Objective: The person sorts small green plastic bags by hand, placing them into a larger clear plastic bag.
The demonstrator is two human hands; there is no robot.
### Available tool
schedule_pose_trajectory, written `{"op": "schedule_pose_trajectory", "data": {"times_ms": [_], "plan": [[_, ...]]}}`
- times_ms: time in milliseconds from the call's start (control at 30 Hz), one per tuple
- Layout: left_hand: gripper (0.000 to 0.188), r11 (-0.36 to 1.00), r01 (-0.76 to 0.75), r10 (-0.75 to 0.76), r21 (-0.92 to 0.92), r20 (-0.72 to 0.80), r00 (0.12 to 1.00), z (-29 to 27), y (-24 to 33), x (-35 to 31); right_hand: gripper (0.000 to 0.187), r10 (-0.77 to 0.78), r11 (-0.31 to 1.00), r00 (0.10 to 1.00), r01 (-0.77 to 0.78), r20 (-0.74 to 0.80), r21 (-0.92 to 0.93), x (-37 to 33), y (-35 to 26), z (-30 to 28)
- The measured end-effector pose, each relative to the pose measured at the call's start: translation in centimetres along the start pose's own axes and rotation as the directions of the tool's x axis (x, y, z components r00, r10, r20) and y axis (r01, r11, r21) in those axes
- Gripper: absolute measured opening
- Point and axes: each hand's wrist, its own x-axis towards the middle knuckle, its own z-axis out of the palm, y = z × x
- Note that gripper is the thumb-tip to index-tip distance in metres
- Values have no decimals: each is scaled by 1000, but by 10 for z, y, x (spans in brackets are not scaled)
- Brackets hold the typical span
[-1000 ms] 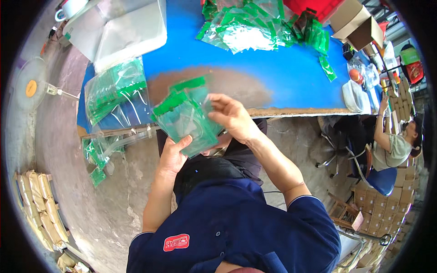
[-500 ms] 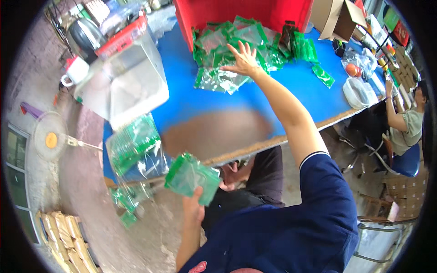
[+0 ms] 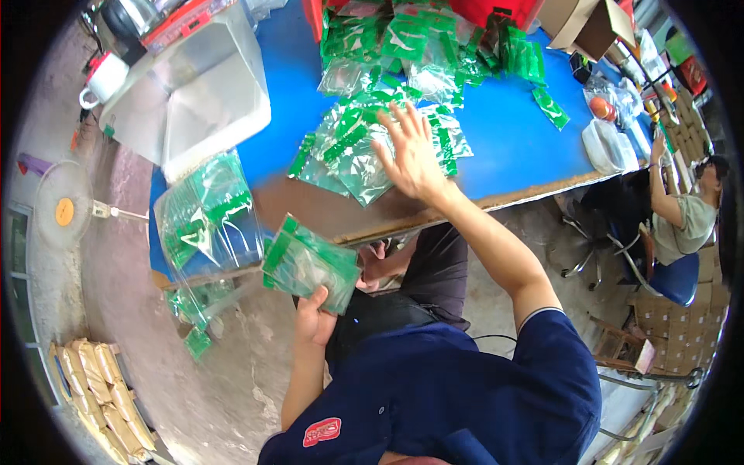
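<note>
Green-and-clear packets [image 3: 349, 147] are lying in a loose, overlapping spread on the blue table [image 3: 515, 143], close to the front edge. Behind them a bigger heap is filling the mouth of a red bin [image 3: 471, 9], its nearer packets resting out on the tabletop. One single packet [image 3: 550, 108] is lying by itself to the right. Over at the left, a large clear bag [image 3: 239, 242] is holding more green packets, mostly grouped in its upper part, and it is sagging over the table's corner. Just beyond it a translucent tub [image 3: 205, 108] is leaning with its open side showing, a white mug [image 3: 107, 76] standing near its far side. Across the table, a cardboard box [image 3: 608, 31] is sitting with flaps raised.

From where I'm standing, the left hand [image 3: 316, 319] is pinching a packet stack [image 3: 306, 267], thumb on top, fingers underneath, in front of the table edge. The right hand [image 3: 411, 159] is spreading its fingers, palm down, above the loose packets, its forearm stretching forward; I can't tell whether it is touching them.
</note>
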Motion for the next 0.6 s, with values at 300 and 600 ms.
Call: {"op": "schedule_pose_trajectory", "data": {"times_ms": [300, 600], "plan": [[59, 1000, 5, -5, 18, -14, 1000, 9, -21, 8, 42, -440, 892, 826, 358, 351, 276, -79, -50, -31], [66, 991, -82, 73, 101, 89, 993, 2, -9, 5, 38, -449, 801, 861, 270, 239, 534, -95, -51, -21]]}}
